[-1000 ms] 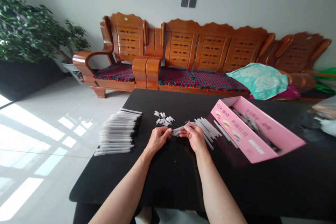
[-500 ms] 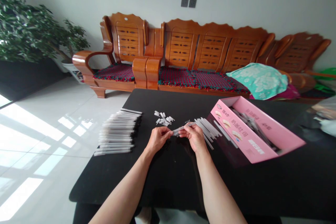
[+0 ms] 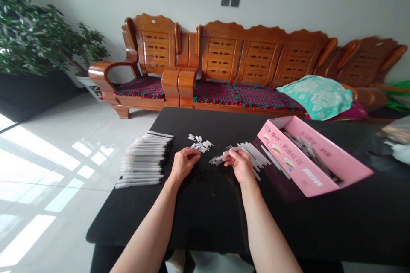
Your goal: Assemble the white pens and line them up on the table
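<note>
My right hand (image 3: 240,165) is closed on a clear pen barrel (image 3: 220,157) and holds it just above the black table (image 3: 205,222). My left hand (image 3: 183,163) has its fingers curled, reaching toward a small heap of white pen caps (image 3: 200,143); whether it holds one is hidden. A loose bunch of clear barrels (image 3: 254,155) lies right of my right hand. To the left lies a neat row of finished pens (image 3: 144,160).
An open pink cardboard box (image 3: 314,158) with more pen parts sits at the right. Beyond the table stand a wooden sofa (image 3: 256,59) and armchair (image 3: 147,59). A potted plant (image 3: 38,38) is at the left, above white floor tiles.
My left hand has pulled away from the barrel and moved left and up toward the caps. My right hand stays where it was, still holding the barrel.
</note>
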`<state>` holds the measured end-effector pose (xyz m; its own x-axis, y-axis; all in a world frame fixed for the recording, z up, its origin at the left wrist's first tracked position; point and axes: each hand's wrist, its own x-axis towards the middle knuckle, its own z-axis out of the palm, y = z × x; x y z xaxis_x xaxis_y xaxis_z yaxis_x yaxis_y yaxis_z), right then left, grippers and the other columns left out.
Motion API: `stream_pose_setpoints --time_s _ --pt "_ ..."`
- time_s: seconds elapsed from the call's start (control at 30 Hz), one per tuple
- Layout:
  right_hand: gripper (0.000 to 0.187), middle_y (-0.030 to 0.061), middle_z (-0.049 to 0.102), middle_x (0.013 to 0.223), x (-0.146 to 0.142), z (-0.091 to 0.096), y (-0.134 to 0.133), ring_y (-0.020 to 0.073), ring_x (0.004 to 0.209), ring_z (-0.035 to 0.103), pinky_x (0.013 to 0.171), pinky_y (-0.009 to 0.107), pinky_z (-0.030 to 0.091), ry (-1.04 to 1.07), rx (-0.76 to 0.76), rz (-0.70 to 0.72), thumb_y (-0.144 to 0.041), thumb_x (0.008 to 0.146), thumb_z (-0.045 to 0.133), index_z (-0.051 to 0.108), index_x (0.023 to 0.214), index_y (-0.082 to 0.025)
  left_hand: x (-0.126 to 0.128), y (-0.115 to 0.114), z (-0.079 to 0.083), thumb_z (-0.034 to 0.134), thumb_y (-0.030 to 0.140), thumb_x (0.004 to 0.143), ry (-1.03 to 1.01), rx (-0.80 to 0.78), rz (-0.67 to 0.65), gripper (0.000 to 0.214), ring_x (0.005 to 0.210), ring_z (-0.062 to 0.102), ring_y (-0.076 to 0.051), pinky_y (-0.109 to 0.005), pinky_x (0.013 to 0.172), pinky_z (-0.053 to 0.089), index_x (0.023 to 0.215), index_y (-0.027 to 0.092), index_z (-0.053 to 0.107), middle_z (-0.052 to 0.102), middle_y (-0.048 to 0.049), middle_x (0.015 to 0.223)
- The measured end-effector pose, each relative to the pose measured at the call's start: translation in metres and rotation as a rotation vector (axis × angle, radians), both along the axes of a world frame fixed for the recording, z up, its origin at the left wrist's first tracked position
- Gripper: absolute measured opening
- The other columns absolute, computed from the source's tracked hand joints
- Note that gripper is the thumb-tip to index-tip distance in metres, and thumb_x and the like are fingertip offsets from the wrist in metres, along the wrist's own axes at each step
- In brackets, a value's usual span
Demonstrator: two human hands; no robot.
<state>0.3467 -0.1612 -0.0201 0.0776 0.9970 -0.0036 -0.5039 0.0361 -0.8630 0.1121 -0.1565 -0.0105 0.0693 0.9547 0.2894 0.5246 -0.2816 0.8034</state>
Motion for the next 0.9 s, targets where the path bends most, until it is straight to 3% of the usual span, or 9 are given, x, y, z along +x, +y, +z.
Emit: stream_pose_setpoints --time_s 0.1,0.23,0.47,0.67,0.8,0.9 --pt "0.026 0.0032 0.072 0.066 0.001 -0.001 0.001 0.0120 0.044 0.063 0.036 0.019 0.049 -0.023 -0.014 0.017 -0.032 0.073 0.080 0.069 0.088 -0.013 0.000 0.000 0.001 0.067 0.022 0.078 0.053 0.000 -0.038 0.011 0.066 0.057 -0.013 -0.023 0.064 0.041 0.082 0.021 0.077 0.068 -0.0016 0.079" --pt "0.038 0.0008 0.069 0.062 0.001 0.000 0.001 0.0119 0.043 0.061 0.036 0.020 0.047 -0.048 -0.040 0.078 -0.033 0.072 0.080 0.070 0.103 -0.013 0.003 -0.002 0.001 0.067 0.022 0.079 0.089 -0.015 -0.080 0.010 0.068 0.058 -0.013 -0.024 0.066 0.041 0.081 0.021 0.077 0.068 -0.0018 0.080" --pt "0.040 0.0006 0.068 0.060 -0.001 0.001 -0.001 0.0112 0.040 0.057 0.034 0.019 0.043 -0.056 -0.061 0.099 -0.033 0.070 0.081 0.070 0.104 -0.013 0.017 -0.014 0.006 0.071 0.030 0.076 0.297 -0.046 -0.232 0.011 0.071 0.058 -0.015 -0.025 0.066 0.040 0.084 0.023 0.075 0.067 -0.0018 0.083" --pt "0.038 0.0005 0.068 0.061 -0.002 0.002 -0.002 0.0120 0.043 0.059 0.036 0.019 0.044 -0.057 -0.055 0.115 -0.031 0.072 0.079 0.070 0.105 -0.014 0.028 -0.019 0.007 0.073 0.026 0.071 0.473 0.036 -0.189 0.011 0.081 0.060 -0.020 -0.031 0.077 0.041 0.080 0.021 0.068 0.065 -0.0039 0.085" --pt "0.040 0.0005 0.068 0.061 -0.003 0.004 -0.003 0.0124 0.044 0.060 0.037 0.019 0.045 -0.068 -0.056 0.119 -0.031 0.072 0.079 0.069 0.106 -0.013 0.030 -0.019 0.004 0.071 0.021 0.072 0.454 0.042 -0.174 0.006 0.080 0.060 -0.020 -0.031 0.077 0.042 0.076 0.020 0.068 0.065 -0.0044 0.083" --pt "0.052 -0.0015 0.068 0.061 -0.003 0.005 -0.004 0.0129 0.044 0.061 0.038 0.020 0.046 -0.071 -0.042 0.103 -0.031 0.072 0.078 0.062 0.120 -0.017 0.029 -0.016 0.001 0.067 0.022 0.075 0.277 -0.006 -0.152 0.003 0.071 0.059 -0.017 -0.028 0.068 0.042 0.076 0.019 0.069 0.066 -0.0031 0.078"
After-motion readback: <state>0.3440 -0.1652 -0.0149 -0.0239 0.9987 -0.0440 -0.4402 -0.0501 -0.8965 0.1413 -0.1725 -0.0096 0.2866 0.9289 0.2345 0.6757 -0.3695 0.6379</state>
